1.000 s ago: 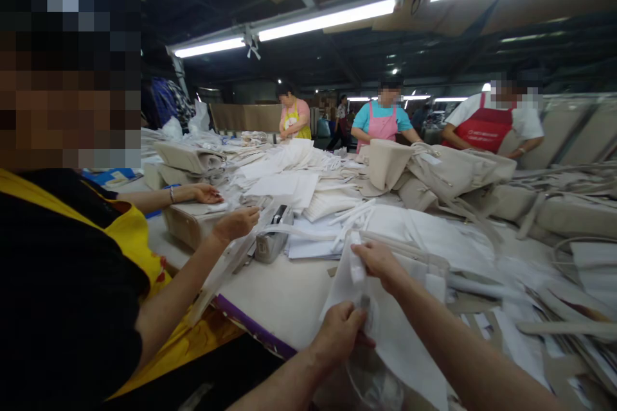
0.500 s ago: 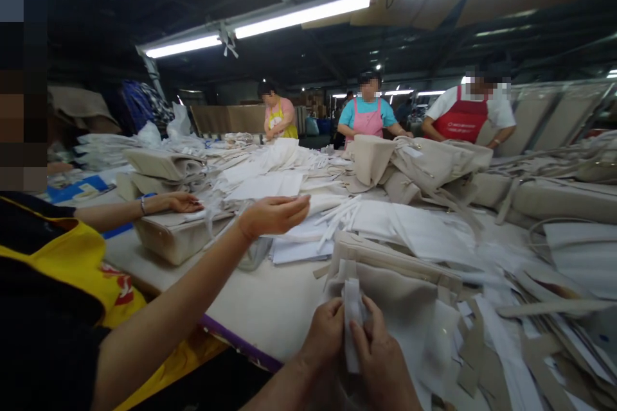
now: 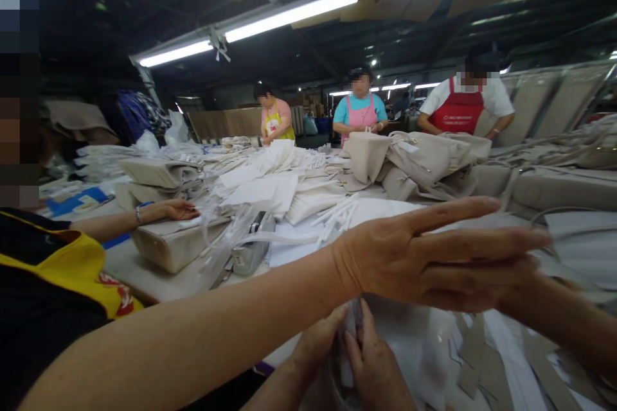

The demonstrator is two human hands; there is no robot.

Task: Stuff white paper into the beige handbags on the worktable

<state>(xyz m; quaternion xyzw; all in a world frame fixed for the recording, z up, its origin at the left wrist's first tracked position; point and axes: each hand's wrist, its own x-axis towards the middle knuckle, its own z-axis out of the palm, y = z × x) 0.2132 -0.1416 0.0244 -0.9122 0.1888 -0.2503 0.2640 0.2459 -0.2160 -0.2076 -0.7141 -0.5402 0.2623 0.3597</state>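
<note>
Co-worker's reaching hand point(image 3: 429, 263) has swung since the earlier frame from over the tape dispenser point(image 3: 251, 247) to well right of it; co-worker's forearm point(image 3: 216, 334) now cuts across the view. White strip point(image 3: 346, 363) sits right of the dispenser and closer to the wearer, between the wearer's left hand point(image 3: 315, 340) and right hand point(image 3: 378, 353). Both touch it, neither clearly nearer: left fingers pinch its left edge, right presses from the other side, thumb on it. Long axis runs near to far, upright in view. Far end points away from the wearer, passing right of the dispenser; tip hidden by the co-worker's forearm.
</note>
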